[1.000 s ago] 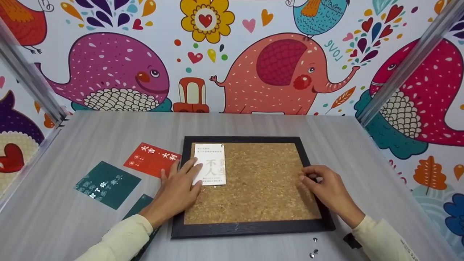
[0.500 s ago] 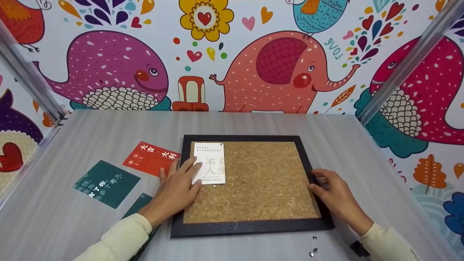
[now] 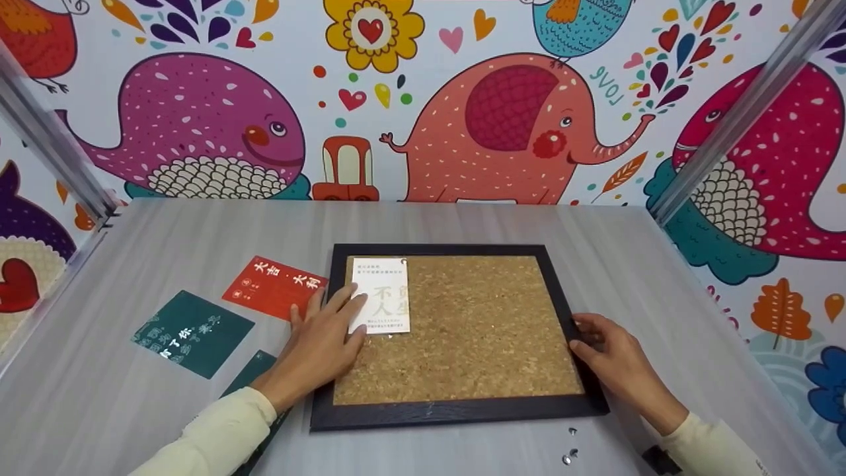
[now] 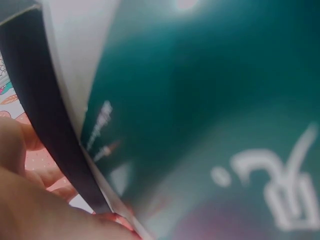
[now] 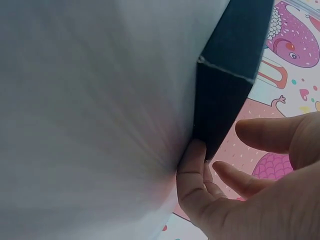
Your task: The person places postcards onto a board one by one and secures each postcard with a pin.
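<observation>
Rests left hand (image 3: 319, 349) on white card (image 3: 386, 296) with extended fingers, touches black frame (image 3: 456, 410) at right with relaxed fingers of right hand (image 3: 618, 360)!

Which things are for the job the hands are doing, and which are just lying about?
In the job:
left hand, touching the white card
right hand, at the black frame
corkboard

Lying about now, maybe for the job too:
red card
green card
another green card, partly hidden
loose silvery pins

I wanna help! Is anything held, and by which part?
Can't tell: the right hand touches the right edge of the rectangular black-framed cork board; the left hand lies across its left.
</observation>
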`<act>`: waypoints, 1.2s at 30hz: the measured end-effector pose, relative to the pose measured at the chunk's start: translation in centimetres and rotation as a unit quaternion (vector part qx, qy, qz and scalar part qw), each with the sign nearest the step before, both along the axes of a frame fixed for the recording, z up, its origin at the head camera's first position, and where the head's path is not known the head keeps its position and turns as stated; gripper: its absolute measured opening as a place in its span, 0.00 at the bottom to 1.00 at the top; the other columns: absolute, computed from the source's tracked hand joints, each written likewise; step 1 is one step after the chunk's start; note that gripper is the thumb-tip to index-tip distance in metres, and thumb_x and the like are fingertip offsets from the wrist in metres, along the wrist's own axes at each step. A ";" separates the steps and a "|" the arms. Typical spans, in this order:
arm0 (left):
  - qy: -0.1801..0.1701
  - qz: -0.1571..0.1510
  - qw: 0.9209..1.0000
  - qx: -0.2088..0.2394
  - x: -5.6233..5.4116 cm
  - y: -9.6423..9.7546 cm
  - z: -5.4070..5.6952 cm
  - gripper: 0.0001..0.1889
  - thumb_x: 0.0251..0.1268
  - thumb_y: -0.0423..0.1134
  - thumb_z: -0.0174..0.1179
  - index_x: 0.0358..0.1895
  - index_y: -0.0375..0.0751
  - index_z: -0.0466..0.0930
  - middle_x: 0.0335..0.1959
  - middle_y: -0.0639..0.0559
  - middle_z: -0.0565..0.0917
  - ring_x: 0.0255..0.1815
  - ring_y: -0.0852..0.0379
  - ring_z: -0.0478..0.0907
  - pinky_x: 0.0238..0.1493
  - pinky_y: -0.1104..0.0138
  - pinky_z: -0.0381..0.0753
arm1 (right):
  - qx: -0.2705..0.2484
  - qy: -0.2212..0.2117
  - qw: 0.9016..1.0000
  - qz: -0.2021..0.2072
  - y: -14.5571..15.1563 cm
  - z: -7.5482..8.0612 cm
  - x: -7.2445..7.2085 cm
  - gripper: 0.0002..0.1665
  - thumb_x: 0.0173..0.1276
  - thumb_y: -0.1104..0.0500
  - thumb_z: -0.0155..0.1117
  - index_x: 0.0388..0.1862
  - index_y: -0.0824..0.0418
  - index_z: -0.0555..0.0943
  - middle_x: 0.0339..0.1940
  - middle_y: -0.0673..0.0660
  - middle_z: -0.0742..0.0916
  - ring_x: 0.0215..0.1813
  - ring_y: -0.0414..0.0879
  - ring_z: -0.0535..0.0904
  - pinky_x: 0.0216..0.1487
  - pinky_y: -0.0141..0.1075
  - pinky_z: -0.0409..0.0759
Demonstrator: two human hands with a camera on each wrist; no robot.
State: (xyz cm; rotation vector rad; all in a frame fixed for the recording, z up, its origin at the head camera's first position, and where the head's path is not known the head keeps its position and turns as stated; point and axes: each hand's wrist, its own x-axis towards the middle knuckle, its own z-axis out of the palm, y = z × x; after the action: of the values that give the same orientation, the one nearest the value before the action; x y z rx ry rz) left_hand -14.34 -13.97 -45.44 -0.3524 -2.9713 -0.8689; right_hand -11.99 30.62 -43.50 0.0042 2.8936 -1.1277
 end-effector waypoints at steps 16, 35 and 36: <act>-0.011 -0.007 1.000 -0.006 0.0 -0.3 0.5 0.32 0.81 0.43 0.64 0.84 0.43 0.71 0.87 0.41 0.66 0.87 0.23 0.51 0.76 0.17 0.36 | -0.012 -0.012 1.000 0.009 0.3 -0.3 -0.5 0.29 0.78 0.71 0.68 0.74 0.78 0.76 0.63 0.73 0.87 0.60 0.61 0.86 0.55 0.41 0.87; 0.024 0.008 0.999 0.019 1.0 -0.2 0.6 0.25 0.75 0.40 0.70 0.72 0.37 0.84 0.81 0.36 0.73 0.85 0.25 0.59 0.77 0.18 0.43 | -0.019 -0.020 1.000 0.008 0.5 -0.1 -0.4 0.28 0.77 0.72 0.67 0.73 0.78 0.77 0.60 0.70 0.87 0.57 0.58 0.84 0.47 0.29 0.83; 0.023 0.011 0.999 0.021 1.1 -0.2 0.7 0.26 0.75 0.40 0.70 0.72 0.37 0.83 0.81 0.35 0.72 0.85 0.26 0.59 0.77 0.18 0.43 | -0.018 -0.021 1.000 0.009 0.6 0.0 -0.4 0.28 0.77 0.71 0.67 0.73 0.78 0.77 0.60 0.70 0.87 0.57 0.58 0.84 0.48 0.30 0.83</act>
State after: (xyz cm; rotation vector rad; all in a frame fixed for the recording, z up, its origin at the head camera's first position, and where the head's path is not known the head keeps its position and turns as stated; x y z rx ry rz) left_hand -13.23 -14.18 -44.78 -0.3326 -2.9048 -0.9073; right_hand -12.44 31.17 -43.55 0.0016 2.8309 -1.1630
